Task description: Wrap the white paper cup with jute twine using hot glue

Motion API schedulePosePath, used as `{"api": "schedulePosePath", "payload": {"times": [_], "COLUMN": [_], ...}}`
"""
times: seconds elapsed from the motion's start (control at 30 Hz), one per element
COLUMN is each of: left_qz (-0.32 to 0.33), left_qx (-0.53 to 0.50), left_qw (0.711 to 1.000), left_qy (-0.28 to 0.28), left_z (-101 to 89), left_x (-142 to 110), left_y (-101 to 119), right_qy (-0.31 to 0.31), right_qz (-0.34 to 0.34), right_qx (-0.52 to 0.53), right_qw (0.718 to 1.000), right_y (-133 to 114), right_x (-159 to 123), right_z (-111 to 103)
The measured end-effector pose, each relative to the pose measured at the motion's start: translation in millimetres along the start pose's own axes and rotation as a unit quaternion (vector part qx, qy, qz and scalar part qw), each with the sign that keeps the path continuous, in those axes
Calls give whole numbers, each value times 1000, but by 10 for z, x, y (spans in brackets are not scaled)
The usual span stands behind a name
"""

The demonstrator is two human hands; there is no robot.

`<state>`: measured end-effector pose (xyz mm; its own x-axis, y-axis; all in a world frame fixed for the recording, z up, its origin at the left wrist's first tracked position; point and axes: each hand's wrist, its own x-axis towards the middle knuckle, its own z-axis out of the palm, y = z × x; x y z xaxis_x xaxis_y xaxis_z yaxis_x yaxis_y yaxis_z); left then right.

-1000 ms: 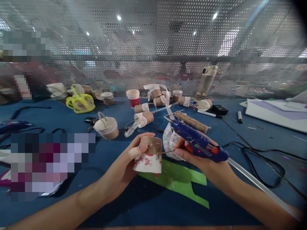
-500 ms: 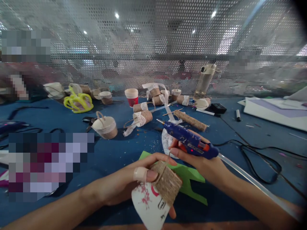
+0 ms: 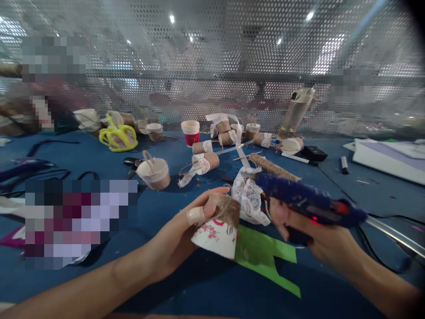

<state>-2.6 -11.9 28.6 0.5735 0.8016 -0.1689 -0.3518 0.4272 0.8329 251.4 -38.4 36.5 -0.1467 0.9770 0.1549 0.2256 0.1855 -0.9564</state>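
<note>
My left hand (image 3: 189, 226), with a bandage on its thumb, grips a white paper cup (image 3: 215, 239) printed with pink blossoms. The cup is upside down and tilted, and brown twine (image 3: 229, 206) wraps its narrow end. To the right, my right hand (image 3: 305, 221) is closed around a blue hot glue gun (image 3: 302, 195), blurred by motion. A clear glue stick (image 3: 395, 235) sticks out of the gun's back, and a red light glows on its side. Between the hands a bunch of white lace (image 3: 247, 197) lies on the table.
Under the cup is a cut green sheet (image 3: 262, 252). Several twine-wrapped cups stand or lie farther back, one a small basket (image 3: 153, 173) with a handle. A twine roll (image 3: 274, 166), a red cup (image 3: 190, 133), a bottle (image 3: 295, 113) and black cables (image 3: 368, 243) are around.
The cup tipped toward me half a second ago, and is now raised and turned back more upright. My right hand has moved right with the glue gun, away from the cup.
</note>
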Motion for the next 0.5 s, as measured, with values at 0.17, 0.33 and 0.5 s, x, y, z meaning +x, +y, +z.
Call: {"api": "schedulePosePath", "payload": {"times": [0.17, 0.33, 0.5], "left_qz": [39, 63, 92], "left_qx": [3, 17, 14], "left_qw": [996, 992, 991], "left_qy": [79, 112, 94], "left_z": [39, 53, 51], "left_x": [-4, -20, -31], "left_y": [29, 51, 50], "right_qy": [-62, -96, -92], "right_qz": [-34, -37, -29], "right_qx": [-88, -127, -131], "right_qw": [994, 987, 987], "right_y": [-123, -55, -28], "right_x": [-106, -89, -88], "right_z": [25, 29, 55]}}
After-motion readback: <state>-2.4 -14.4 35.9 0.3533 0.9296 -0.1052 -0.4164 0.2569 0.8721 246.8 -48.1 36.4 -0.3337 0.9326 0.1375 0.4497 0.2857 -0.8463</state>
